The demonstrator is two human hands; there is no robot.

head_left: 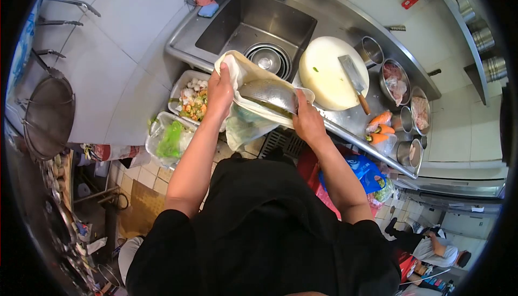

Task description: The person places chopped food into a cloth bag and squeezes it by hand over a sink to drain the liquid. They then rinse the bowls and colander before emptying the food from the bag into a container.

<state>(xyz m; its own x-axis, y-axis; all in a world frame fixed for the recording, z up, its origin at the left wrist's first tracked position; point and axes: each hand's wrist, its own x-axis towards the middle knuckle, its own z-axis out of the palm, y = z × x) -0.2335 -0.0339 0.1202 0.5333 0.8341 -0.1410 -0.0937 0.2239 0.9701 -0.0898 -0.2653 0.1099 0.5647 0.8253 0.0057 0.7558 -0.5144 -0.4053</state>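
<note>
My left hand [219, 92] is closed round the left edge of a cream-coloured cloth [233, 63], thumb on top. My right hand [308, 119] grips the cloth's other end, at the rim of a shiny curved metal bowl [268, 92] that lies against the cloth. The fingers under the cloth are hidden. A translucent greenish plastic bag [245, 131] hangs below it. Both hands are in front of the steel sink [243, 4], which holds nested metal bowls [268, 58]. Right of it, a cleaver [352, 75] rests on a thick round white cutting board [318, 61].
Bowls of meat [393, 77] and orange carrots [381, 128] stand right of the board. Tubs of chopped scraps [194, 100] and green waste [170, 139] are below left. A blue bag [361, 172] sits by my right arm. Another person [434, 247] is at far right.
</note>
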